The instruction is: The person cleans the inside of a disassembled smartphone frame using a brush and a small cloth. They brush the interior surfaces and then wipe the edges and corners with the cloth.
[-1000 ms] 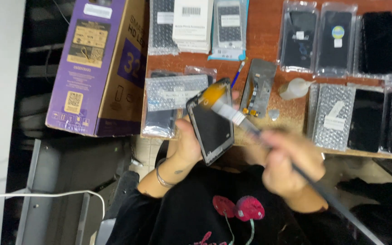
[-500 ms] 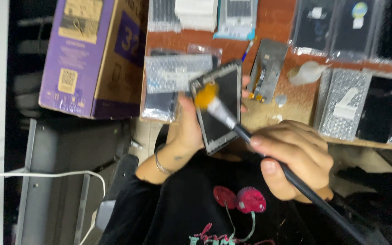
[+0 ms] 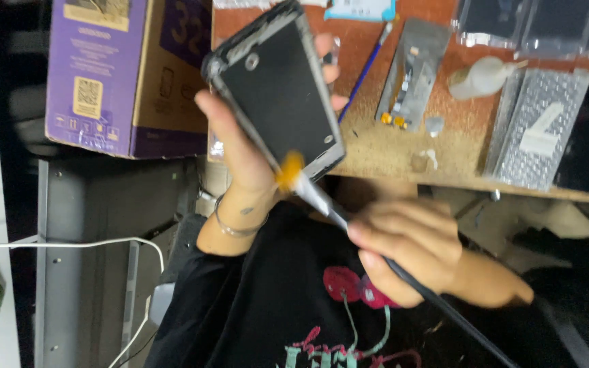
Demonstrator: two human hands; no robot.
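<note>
I've got the left hand [image 3: 243, 160] wrapped around the phone frame [image 3: 277, 92], fingers along both long edges, holding it tilted up over the near edge of the desk [image 3: 403, 153]. The right hand [image 3: 410, 252] is closed on the long dark handle of a brush [image 3: 315, 194], pencil-style, and the orange bristles are touching the frame's lower corner. I read this as the dusting step, working at that bottom edge; the picture is blurred there, so I can't say how hard the bristles press. My guess is the next stroke wants the brush drawn along the frame's rim, with the left hand turning the frame to offer a fresh edge. Room looks fair: the frame is held clear of the desk, with the purple cardboard box [image 3: 103, 75] off to the left and a small squeeze bottle [image 3: 478, 76], a blue-handled tool [image 3: 366, 68] and bagged parts [image 3: 536, 129] lying well apart on the desk beyond.
</note>
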